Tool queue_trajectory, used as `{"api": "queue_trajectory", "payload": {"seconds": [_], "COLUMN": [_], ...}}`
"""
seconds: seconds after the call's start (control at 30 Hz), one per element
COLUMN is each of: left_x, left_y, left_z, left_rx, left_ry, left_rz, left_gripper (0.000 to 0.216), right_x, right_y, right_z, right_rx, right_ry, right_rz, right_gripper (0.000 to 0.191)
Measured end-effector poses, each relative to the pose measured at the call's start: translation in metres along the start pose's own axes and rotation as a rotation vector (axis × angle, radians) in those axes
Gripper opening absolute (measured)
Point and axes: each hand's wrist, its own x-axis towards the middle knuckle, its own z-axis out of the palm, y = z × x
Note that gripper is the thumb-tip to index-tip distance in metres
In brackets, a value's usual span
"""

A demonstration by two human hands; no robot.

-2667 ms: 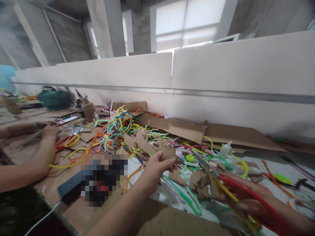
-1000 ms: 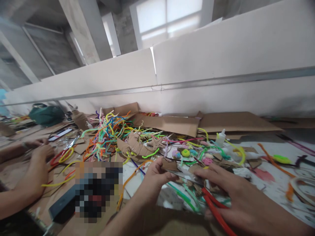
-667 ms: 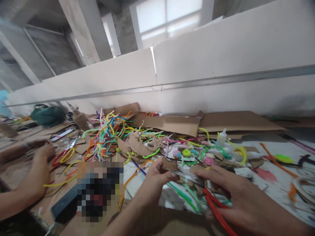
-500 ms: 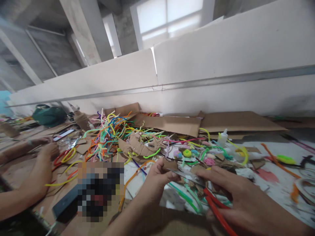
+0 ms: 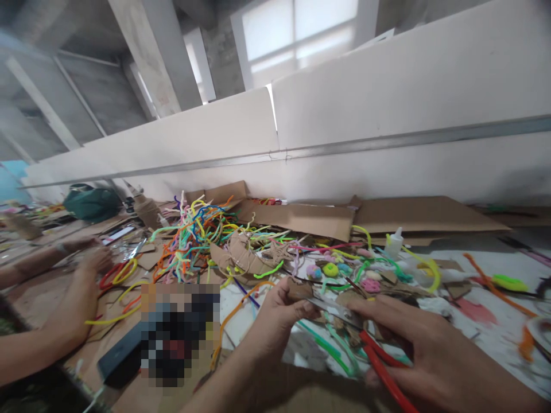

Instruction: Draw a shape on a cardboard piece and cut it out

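Observation:
Between its thumb and fingers, my left hand (image 5: 278, 312) pinches a small brown piece of cardboard (image 5: 300, 290). My right hand (image 5: 413, 338) grips red-handled scissors (image 5: 381, 364), whose metal blades point left at the cardboard's lower edge. How far the blades are apart is hard to make out. Green pipe cleaners (image 5: 329, 350) lie beneath both hands. Just beyond are a yellow-green ring of fuzzy pipe cleaner (image 5: 330, 269), a pink fuzzy bundle (image 5: 370, 284) and cardboard cutouts (image 5: 247, 255) with cord on them.
A large heap of coloured pipe cleaners (image 5: 193, 229) lies at centre left. Behind stand flat cardboard sheets (image 5: 424, 212) and a white glue bottle (image 5: 394, 242). At left, a co-worker's arms (image 5: 64, 310) rest near yellow-and-red-handled scissors (image 5: 123, 272). A dark box-like object (image 5: 123, 355) lies nearby.
The cardboard piece has turned slightly in my left hand, against the scissor blades. The whole view has shifted a little; both hands keep their holds.

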Motion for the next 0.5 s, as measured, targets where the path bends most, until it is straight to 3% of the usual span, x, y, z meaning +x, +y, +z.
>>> {"api": "queue_trajectory", "payload": {"seconds": [0.5], "left_x": [0.0022], "left_y": [-0.0070], "left_z": [-0.0092], "left_rx": [0.023], "left_ry": [-0.020], "left_rz": [-0.017], "left_gripper": [0.038], "right_x": [-0.0015], "right_y": [0.0074], "right_z": [0.0026], "right_rx": [-0.066], "right_ry": [0.018], "right_rz": [-0.021], "right_gripper": [0.051]}}
